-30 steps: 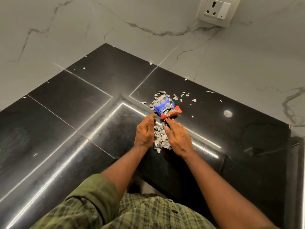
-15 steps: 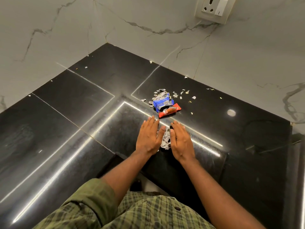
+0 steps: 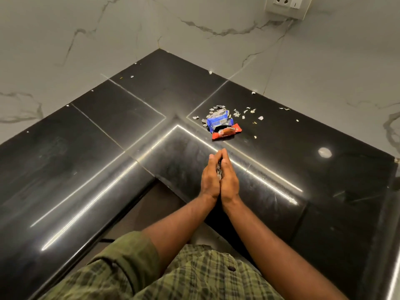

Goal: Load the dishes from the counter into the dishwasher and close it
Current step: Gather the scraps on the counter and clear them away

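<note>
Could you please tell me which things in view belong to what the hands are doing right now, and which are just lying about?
In use:
left hand and right hand, pressed together
paper scraps held between the palms

Lying about:
blue wrapper
red wrapper
loose scraps on the black counter
wall socket

No dishes or dishwasher are in view.

A green plaid shirt (image 3: 194, 276) with rolled sleeves and a dark button.
</note>
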Demonstrator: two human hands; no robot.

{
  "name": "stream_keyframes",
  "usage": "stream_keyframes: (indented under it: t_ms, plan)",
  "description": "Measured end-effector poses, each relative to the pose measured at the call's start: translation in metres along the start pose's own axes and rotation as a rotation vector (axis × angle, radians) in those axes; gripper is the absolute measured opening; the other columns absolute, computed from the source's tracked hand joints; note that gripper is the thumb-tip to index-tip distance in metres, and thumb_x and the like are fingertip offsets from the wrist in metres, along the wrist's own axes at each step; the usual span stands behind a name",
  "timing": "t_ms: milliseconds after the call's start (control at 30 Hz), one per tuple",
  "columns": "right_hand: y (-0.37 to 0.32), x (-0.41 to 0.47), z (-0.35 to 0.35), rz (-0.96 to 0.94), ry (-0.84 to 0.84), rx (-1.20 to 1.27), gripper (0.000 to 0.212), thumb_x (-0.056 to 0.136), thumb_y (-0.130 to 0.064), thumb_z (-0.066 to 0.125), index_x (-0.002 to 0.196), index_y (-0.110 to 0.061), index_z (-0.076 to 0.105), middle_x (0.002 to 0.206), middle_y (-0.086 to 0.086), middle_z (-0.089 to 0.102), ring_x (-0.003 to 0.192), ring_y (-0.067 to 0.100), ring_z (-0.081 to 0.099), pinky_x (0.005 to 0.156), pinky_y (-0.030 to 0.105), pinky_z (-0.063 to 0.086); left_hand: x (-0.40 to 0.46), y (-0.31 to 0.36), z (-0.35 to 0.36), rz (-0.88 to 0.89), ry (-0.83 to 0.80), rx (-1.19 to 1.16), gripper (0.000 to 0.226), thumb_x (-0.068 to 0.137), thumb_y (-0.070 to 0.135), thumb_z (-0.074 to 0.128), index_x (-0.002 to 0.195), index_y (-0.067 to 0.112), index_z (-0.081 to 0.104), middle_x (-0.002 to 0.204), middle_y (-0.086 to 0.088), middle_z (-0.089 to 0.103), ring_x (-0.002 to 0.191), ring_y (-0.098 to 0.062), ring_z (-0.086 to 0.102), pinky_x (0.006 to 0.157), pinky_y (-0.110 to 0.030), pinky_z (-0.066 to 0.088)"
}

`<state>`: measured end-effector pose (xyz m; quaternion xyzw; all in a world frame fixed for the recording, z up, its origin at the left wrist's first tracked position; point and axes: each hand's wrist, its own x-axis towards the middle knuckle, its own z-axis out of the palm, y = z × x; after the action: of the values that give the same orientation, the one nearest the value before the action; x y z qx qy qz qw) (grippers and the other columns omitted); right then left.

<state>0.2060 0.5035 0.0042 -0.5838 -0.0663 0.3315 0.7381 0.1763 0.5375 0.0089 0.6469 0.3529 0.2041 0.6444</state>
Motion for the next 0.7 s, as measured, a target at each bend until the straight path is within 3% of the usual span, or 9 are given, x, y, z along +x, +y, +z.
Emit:
stream_keyframes:
  t_ms: [100,167,300,433,500,567,633,700]
  plan:
    - [0.001,-0.001,-0.011,0.076,0.021,0.256,0.043,0.113,-0.02,0.041,0.154,-0.007,0.049,0.154,0.001,0.056,0.132,0.005,0.059,0.117,0.028,0.042,-0.003,0.005,0.006,-0.134,-0.002,-0.385,0.058,0.113,0.045,0.028,0.142,0.008,0.062,0.141,-0.011,0.065,0.134,-0.021,0.059,0.121,-0.044,0.04]
    - [0.005,-0.007,-0.018,0.106,0.015,0.331,0.042,0.111,-0.02,0.044,0.15,-0.007,0.054,0.145,-0.001,0.064,0.132,0.01,0.061,0.12,0.036,0.041,-0.015,0.005,0.01,-0.191,0.066,-0.48,0.059,0.113,0.043,0.03,0.139,0.001,0.062,0.137,-0.02,0.066,0.136,-0.032,0.058,0.12,-0.047,0.04]
    - [0.013,-0.027,-0.025,0.159,-0.014,0.364,0.042,0.11,-0.021,0.046,0.149,-0.008,0.056,0.149,0.006,0.06,0.14,0.02,0.056,0.122,0.043,0.039,-0.044,0.001,0.013,-0.194,0.101,-0.463,0.084,0.089,0.082,0.047,0.144,0.019,0.062,0.149,-0.004,0.06,0.137,-0.016,0.055,0.124,-0.042,0.035]
    - [0.023,-0.048,-0.021,0.136,-0.068,0.323,0.042,0.107,-0.025,0.049,0.146,-0.014,0.059,0.147,-0.004,0.062,0.136,0.012,0.058,0.117,0.036,0.044,-0.063,-0.003,0.001,-0.195,0.215,-0.635,0.07,0.092,0.071,0.053,0.135,0.018,0.068,0.145,-0.004,0.064,0.141,-0.02,0.054,0.126,-0.043,0.032]
    - [0.027,-0.055,-0.017,0.119,-0.101,0.278,0.044,0.106,-0.028,0.049,0.147,-0.016,0.058,0.149,-0.006,0.061,0.137,0.01,0.057,0.112,0.03,0.049,-0.074,0.003,-0.005,-0.201,0.254,-0.644,0.072,0.097,0.072,0.046,0.142,0.018,0.064,0.148,-0.003,0.061,0.143,-0.02,0.051,0.126,-0.043,0.031]
    - [0.028,-0.063,-0.012,0.1,-0.124,0.209,0.046,0.107,-0.031,0.048,0.15,-0.016,0.056,0.151,-0.008,0.058,0.138,0.007,0.055,0.107,0.025,0.049,-0.077,-0.004,-0.012,-0.192,0.272,-0.683,0.065,0.109,0.053,0.035,0.147,0.005,0.056,0.147,-0.011,0.061,0.14,-0.024,0.055,0.124,-0.043,0.035]
    - [0.029,-0.072,-0.007,0.099,-0.172,0.184,0.048,0.106,-0.032,0.047,0.151,-0.017,0.054,0.153,-0.009,0.056,0.141,0.006,0.052,0.114,0.03,0.043,-0.084,-0.008,-0.021,-0.179,0.287,-0.723,0.061,0.113,0.044,0.031,0.149,-0.001,0.051,0.144,-0.014,0.063,0.135,-0.023,0.059,0.115,-0.035,0.047]
    - [0.033,-0.081,-0.001,0.11,-0.205,0.182,0.048,0.105,-0.032,0.047,0.15,-0.017,0.055,0.152,-0.008,0.057,0.142,0.008,0.051,0.122,0.037,0.037,-0.093,-0.01,-0.029,-0.157,0.298,-0.718,0.06,0.114,0.04,0.029,0.15,-0.003,0.048,0.148,-0.014,0.059,0.138,-0.022,0.056,0.113,-0.031,0.048]
